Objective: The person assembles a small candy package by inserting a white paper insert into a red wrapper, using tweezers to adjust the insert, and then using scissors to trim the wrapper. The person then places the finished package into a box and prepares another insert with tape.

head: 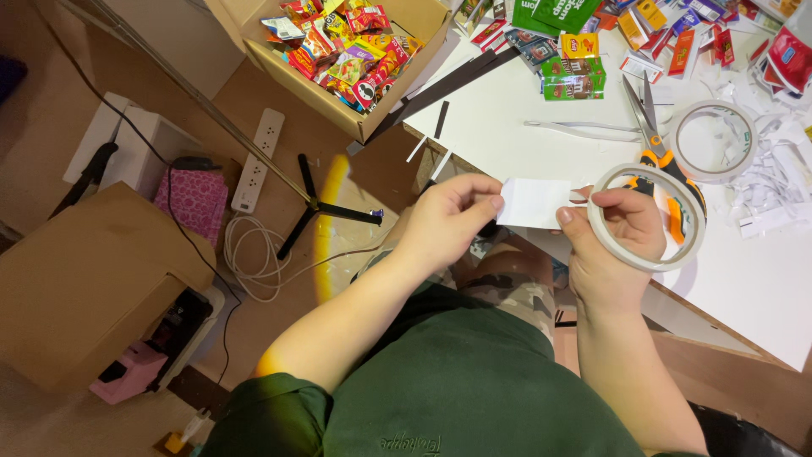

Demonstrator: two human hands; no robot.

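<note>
Far left, on the floor, we see a brown box (89, 288) and a white power strip (258, 156), both well away from the work. Above them a cardboard box (355, 63) of small colourful packets stands tilted against the counter (761, 288) edge, within arm's reach. Our left hand (444, 222) is closed in a pinch on the left edge of a small white card (534, 203), holding it up in front of us, just off the counter edge, probably to keep it taut. Our right hand (613, 233) grips the card's other side with the thumb, its fingers curled through a white tape roll (647, 218), so the tape stays right at the card. Orange-handled scissors (655, 140) lie on the counter just behind, beside a second tape roll (715, 140) and paper scraps (774, 182).
</note>
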